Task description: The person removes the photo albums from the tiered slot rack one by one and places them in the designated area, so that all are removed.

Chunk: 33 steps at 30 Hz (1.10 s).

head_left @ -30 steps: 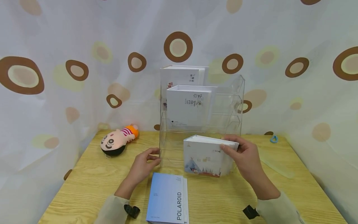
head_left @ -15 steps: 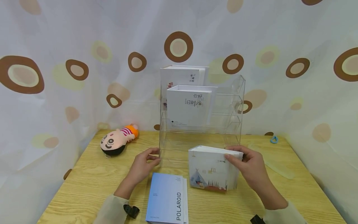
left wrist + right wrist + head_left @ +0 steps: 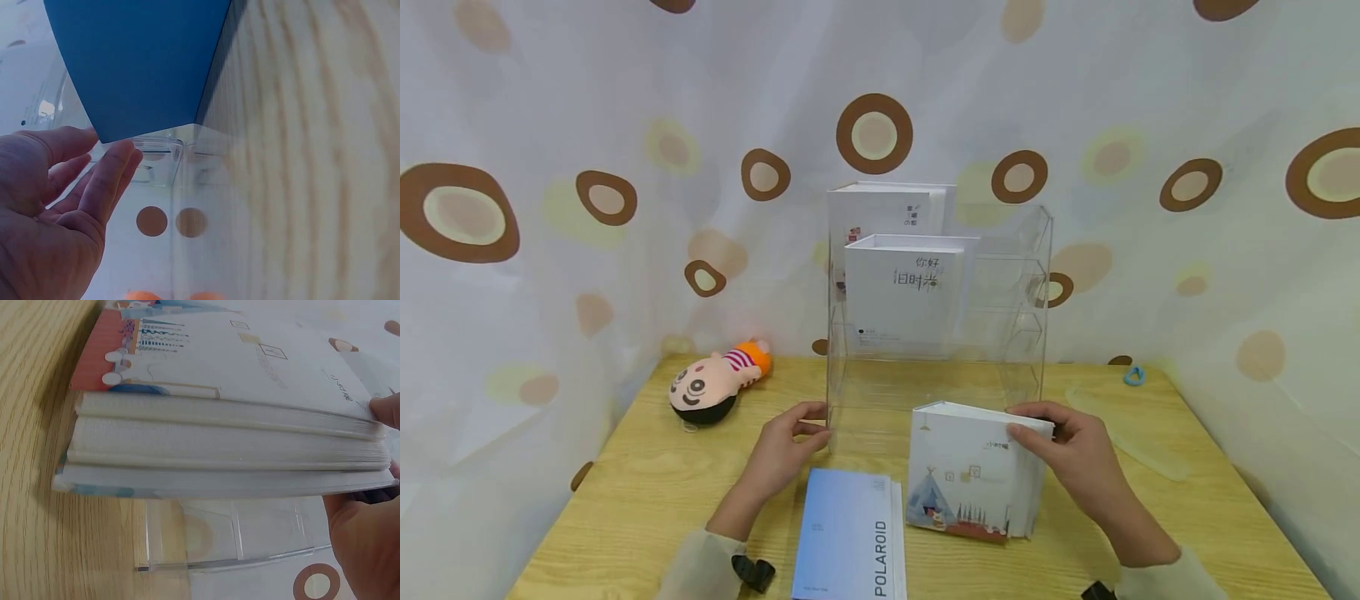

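Observation:
My right hand (image 3: 1078,458) grips a white photo album (image 3: 958,475) by its upper right corner, thumb on the front cover. A tent picture decorates that cover, and the thick page edges (image 3: 225,437) show in the right wrist view. The album stands nearly upright, low over the table before a clear acrylic rack (image 3: 1033,329). At the rack's left edge, my left hand (image 3: 782,450) holds the side between thumb and fingers. Beside it lies a blue POLAROID album (image 3: 846,533), whose blue cover (image 3: 137,69) fills the top of the left wrist view.
Two more white albums stand in the rack, one in a front tier (image 3: 898,292) and one higher behind (image 3: 887,208). A plush doll (image 3: 718,383) lies at the back left of the wooden table (image 3: 647,492). A small blue ring (image 3: 1134,375) is at the back right.
My right hand has brought the white album down and slightly right, closer to me and farther from the rack. My left hand stays at the rack's edge.

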Each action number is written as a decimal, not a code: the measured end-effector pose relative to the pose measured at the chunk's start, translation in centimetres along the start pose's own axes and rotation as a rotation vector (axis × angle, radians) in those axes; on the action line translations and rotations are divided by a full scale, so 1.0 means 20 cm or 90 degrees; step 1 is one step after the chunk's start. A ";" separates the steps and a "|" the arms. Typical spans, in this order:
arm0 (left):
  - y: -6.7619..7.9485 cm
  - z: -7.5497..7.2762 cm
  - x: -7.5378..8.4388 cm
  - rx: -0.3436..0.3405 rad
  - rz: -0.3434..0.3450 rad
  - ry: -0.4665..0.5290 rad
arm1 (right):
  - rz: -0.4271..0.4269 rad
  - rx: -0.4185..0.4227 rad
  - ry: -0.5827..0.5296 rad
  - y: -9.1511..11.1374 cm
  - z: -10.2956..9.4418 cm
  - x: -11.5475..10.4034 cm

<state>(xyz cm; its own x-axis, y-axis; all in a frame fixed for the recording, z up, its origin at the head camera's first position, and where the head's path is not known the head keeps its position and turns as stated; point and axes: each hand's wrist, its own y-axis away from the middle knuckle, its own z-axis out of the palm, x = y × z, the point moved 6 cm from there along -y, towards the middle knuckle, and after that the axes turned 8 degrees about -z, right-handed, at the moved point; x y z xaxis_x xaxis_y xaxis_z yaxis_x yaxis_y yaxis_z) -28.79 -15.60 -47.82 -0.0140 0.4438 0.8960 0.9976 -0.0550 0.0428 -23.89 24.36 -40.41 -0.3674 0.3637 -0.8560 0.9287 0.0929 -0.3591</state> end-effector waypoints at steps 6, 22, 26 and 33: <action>0.01 0.00 0.00 0.006 0.009 0.002 | -0.002 -0.031 -0.021 -0.02 -0.02 0.02; 0.00 0.00 -0.01 0.003 0.010 -0.005 | 0.040 -0.114 -0.020 -0.03 0.00 0.04; 0.00 0.00 0.00 -0.001 0.018 -0.006 | 0.040 -0.135 -0.014 -0.05 0.01 0.04; 0.01 0.00 -0.01 -0.003 0.012 -0.008 | 0.058 -0.185 -0.006 -0.05 0.03 0.05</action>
<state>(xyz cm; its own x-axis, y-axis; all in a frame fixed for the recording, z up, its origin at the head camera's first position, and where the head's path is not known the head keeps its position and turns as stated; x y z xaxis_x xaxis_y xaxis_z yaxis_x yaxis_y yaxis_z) -28.64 -15.58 -47.98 0.0050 0.4534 0.8913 0.9973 -0.0674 0.0287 -25.14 24.10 -41.08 -0.2811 0.3747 -0.8835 0.9329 0.3225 -0.1600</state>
